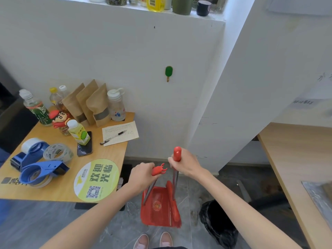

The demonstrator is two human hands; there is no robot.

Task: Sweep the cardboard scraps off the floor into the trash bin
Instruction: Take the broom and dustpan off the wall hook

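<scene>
Two closed grips: left grip [142, 174] wraps the handle of the red plastic dustpan [158, 207], right grip [186, 165] the red long-handled broom [177, 153]. Black-bagged trash bin [217, 223] sits below-right of the right grip; no cardboard scraps visible. Tilting the dustpan early risks spillage.

Brightly and evenly lit, brightest along the ledge [125, 7] at top, with only soft, faint shadows on the white wall [107, 51]. Strongly bowed by wide-angle distortion toward the edges; slightly blurred at far right, dimmer down at the floor [53, 221].
</scene>
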